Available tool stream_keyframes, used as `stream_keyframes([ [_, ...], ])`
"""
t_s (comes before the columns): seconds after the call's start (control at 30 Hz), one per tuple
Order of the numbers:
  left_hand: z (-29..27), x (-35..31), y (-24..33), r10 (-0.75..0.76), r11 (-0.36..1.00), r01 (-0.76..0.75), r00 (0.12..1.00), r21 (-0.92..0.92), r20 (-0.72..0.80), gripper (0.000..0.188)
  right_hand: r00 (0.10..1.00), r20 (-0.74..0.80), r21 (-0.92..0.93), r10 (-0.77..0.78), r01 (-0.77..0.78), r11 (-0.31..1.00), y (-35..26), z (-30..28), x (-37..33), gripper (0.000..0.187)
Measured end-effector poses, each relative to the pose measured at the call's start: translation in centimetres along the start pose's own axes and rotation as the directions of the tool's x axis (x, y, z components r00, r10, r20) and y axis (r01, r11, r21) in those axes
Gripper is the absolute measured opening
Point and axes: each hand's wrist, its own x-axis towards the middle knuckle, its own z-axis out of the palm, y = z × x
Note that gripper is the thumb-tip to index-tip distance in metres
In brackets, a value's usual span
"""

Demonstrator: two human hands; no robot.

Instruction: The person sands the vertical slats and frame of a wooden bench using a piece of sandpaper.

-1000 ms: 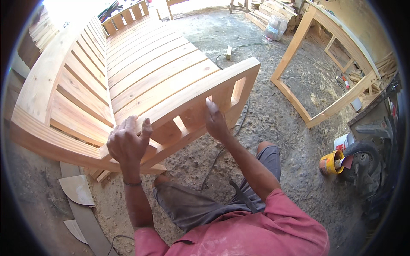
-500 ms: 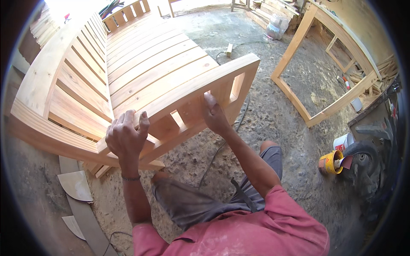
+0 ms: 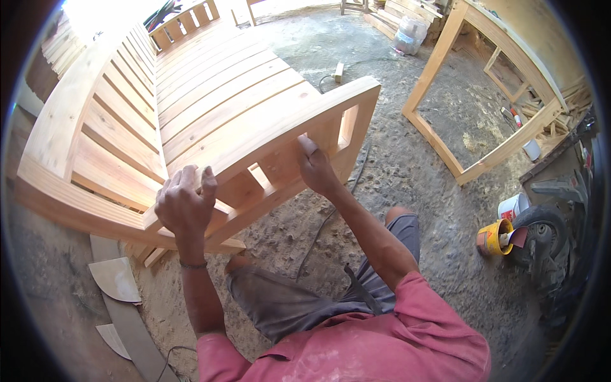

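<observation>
A pale slatted wooden bench (image 3: 223,95) stretches away from me at the left, its near end panel close to my knees. My left hand (image 3: 186,202) is closed over the top rail (image 3: 280,130) of that panel, near its left corner, with the thumb raised along the rail. Further right, below the same rail, my right hand (image 3: 317,170) has its fingers bent into a gap beside an upright slat (image 3: 280,167). A small greyish-brown patch shows at its thumb. Whether that is a separate piece is unclear, and the fingertips are hidden.
An open wooden frame (image 3: 474,173) stands at the right. Beyond my right knee are a yellow bucket (image 3: 490,239), a white bucket (image 3: 511,207) and a wheel (image 3: 541,232). A cable (image 3: 312,248) crosses the rough floor. Curved board offcuts (image 3: 116,279) lie at lower left.
My right hand has shifted very slightly at the gap, its thumb turned a little. My left hand keeps its place on the rail. The view has moved slightly.
</observation>
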Motion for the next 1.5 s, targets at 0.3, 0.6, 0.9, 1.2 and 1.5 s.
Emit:
stream_keyframes([
  [0.3,0.8,-0.7,-0.9,0.005,1.0,-0.005,0.999,0.003,-0.042,0.046,0.979,0.15,-0.011,0.137,-0.137,0.99,-4.2,-1.2,0.4,0.039],
  [0.6,0.8,-0.2,0.1,-0.008,0.999,0.009,1.0,0.035,-0.026,0.049,0.999,0.014,-0.018,-0.032,0.032,0.999,0.2,-0.1,-0.7,0.043],
  [0.9,0.8,-0.1,0.3,-0.029,0.997,0.03,0.999,0.065,-0.019,0.051,0.979,-0.129,-0.009,-0.158,0.158,0.987,0.2,0.8,-1.4,0.039],
  [1.2,1.2,0.0,0.5,-0.023,0.999,0.025,0.998,0.042,-0.054,0.044,0.991,-0.036,-0.058,-0.129,0.126,0.99,-1.8,-0.9,-0.7,0.037],
  [1.5,1.5,-0.6,-0.2,-0.019,0.999,0.021,0.997,0.025,-0.077,0.042,0.999,0.004,0.044,0.039,-0.04,0.998,-2.9,-1.0,0.1,0.034],
])
